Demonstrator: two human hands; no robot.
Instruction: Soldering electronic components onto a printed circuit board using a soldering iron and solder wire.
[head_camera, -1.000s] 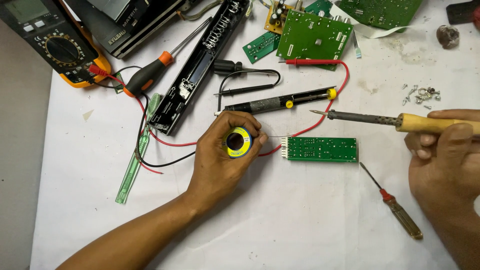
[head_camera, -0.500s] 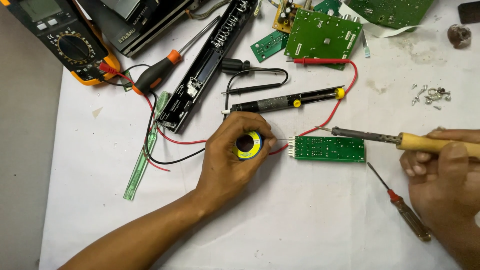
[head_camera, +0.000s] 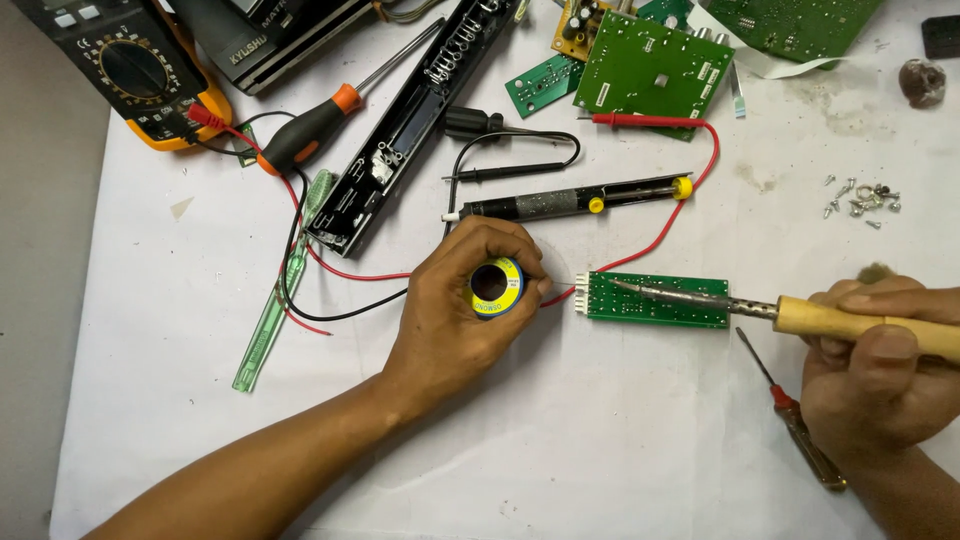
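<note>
My left hand (head_camera: 462, 310) is closed around a small solder spool with a yellow and blue label (head_camera: 497, 288), resting on the white table cover. My right hand (head_camera: 875, 365) grips the wooden handle of a soldering iron (head_camera: 760, 308). The iron's metal tip lies over the left part of a small green circuit board (head_camera: 658, 299), near its white connector. The spool sits just left of that board, with a thin strand reaching toward the connector.
Behind the board lie a black desoldering pump (head_camera: 570, 202), red (head_camera: 690, 180) and black probe leads, an open black casing (head_camera: 400, 130), an orange-handled screwdriver (head_camera: 320, 120), a multimeter (head_camera: 140, 70), more green boards (head_camera: 650, 70), loose screws (head_camera: 860, 200) and a small red screwdriver (head_camera: 795, 425).
The soldering iron has come down and left, from above the small board until its tip is over it. My left hand has stayed on the spool.
</note>
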